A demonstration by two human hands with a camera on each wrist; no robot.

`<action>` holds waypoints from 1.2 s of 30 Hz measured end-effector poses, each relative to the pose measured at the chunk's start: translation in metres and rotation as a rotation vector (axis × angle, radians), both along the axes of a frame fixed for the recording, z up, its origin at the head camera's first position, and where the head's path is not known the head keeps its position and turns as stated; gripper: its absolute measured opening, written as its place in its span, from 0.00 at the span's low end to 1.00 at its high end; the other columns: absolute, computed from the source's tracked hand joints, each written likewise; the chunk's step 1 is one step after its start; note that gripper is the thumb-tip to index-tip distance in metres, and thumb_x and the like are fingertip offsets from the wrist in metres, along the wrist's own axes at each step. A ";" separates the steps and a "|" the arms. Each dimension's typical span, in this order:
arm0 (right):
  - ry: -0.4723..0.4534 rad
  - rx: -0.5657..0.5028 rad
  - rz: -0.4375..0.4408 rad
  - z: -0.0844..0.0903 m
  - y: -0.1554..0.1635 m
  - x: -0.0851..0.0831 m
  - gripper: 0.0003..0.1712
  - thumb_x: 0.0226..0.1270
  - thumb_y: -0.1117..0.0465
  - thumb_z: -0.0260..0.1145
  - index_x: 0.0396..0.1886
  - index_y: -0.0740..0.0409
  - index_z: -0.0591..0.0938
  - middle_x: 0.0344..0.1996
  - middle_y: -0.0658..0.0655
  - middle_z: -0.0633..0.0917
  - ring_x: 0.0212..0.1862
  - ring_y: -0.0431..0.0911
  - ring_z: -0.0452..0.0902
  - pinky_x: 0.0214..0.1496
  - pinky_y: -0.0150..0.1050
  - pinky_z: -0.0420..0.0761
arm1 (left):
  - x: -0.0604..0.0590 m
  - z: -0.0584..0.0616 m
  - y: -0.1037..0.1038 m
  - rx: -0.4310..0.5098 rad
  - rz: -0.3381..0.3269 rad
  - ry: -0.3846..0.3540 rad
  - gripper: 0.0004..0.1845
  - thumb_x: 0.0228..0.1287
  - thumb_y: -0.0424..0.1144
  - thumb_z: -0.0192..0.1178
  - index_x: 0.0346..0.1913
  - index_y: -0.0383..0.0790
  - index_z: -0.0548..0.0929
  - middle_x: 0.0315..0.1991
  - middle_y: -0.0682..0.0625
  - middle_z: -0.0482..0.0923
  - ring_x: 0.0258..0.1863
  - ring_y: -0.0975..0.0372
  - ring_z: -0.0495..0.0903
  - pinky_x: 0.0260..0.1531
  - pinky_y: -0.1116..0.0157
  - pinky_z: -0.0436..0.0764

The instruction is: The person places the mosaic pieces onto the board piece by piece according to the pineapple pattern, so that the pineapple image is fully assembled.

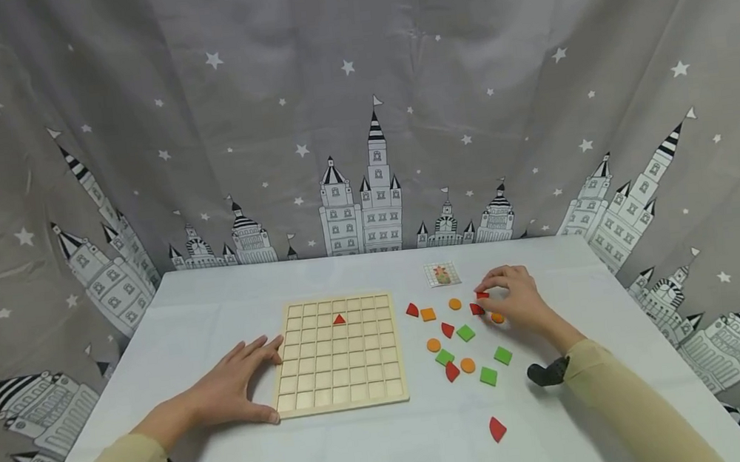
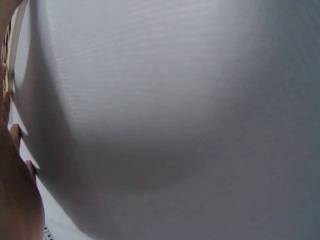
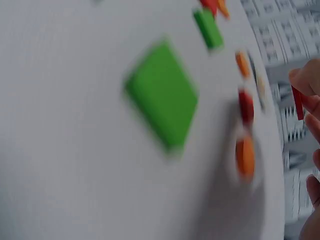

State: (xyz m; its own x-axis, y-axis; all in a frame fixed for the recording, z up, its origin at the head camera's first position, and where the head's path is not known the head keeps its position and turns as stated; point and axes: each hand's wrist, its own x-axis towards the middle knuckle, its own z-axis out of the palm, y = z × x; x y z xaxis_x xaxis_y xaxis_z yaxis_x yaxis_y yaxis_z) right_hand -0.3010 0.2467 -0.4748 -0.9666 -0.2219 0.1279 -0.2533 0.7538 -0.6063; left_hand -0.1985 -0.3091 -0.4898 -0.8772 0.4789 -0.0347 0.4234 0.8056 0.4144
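one red triangle [image 1: 339, 319] already sits in the wooden grid board [image 1: 339, 383] on the desk [image 1: 377, 446] while the right hand [image 1: 513, 299] pinches another red piece [image 1: 482, 294] above the loose tiles [image 1: 465, 333], its grip closed on it, and the left hand [image 1: 237, 381] rests spread against the board's edge.

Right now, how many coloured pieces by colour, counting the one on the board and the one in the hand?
Red pieces: 7, including the triangle on the board and the red piece pinched by the right hand
Orange pieces: 5
Green pieces: 4
Total: 16
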 end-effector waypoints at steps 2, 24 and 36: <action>0.007 -0.015 0.053 0.007 -0.021 -0.002 0.13 0.63 0.53 0.75 0.45 0.51 0.90 0.59 0.58 0.78 0.69 0.59 0.57 0.71 0.66 0.55 | -0.002 0.000 0.000 0.000 0.001 0.000 0.49 0.36 0.79 0.71 0.59 0.54 0.73 0.80 0.47 0.57 0.78 0.42 0.52 0.77 0.39 0.45; 0.092 0.078 0.336 -0.006 -0.201 0.004 0.09 0.63 0.47 0.75 0.41 0.41 0.90 0.52 0.44 0.81 0.62 0.48 0.65 0.66 0.49 0.65 | -0.002 0.003 0.004 -0.015 -0.005 -0.025 0.50 0.37 0.80 0.69 0.60 0.53 0.72 0.81 0.48 0.56 0.79 0.43 0.51 0.77 0.40 0.45; 0.109 0.164 0.348 -0.014 -0.217 0.006 0.12 0.65 0.43 0.73 0.44 0.38 0.91 0.52 0.44 0.80 0.62 0.47 0.66 0.66 0.49 0.66 | 0.001 0.005 0.001 -0.008 -0.019 -0.009 0.50 0.37 0.80 0.69 0.60 0.53 0.72 0.80 0.47 0.56 0.78 0.42 0.52 0.77 0.40 0.45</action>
